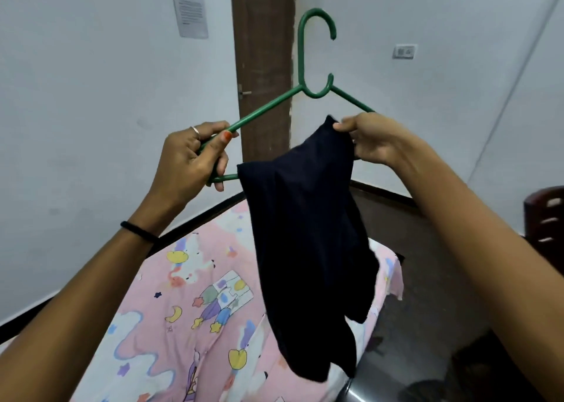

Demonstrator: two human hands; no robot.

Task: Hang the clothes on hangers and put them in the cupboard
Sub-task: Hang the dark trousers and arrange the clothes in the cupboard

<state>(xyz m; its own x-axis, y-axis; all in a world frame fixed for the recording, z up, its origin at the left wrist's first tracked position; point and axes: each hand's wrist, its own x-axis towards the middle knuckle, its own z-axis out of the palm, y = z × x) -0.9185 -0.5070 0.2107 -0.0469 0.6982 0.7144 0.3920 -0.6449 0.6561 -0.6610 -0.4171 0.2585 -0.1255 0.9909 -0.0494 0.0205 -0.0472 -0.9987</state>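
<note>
Both hands are busy: the left hand (195, 154) grips the left corner of the green hanger (302, 66), while the right hand (369, 140) pinches the top edge of a dark garment (305, 249) against the hanger's right arm. Draped over the bottom bar, the garment hangs down above the bed (189, 310) with its pink cartoon sheet. Behind the hanger stands a brown door (262, 50).

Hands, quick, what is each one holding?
Left hand: fingers grip the green hanger.
Right hand: fingers pinch the dark garment.
</note>
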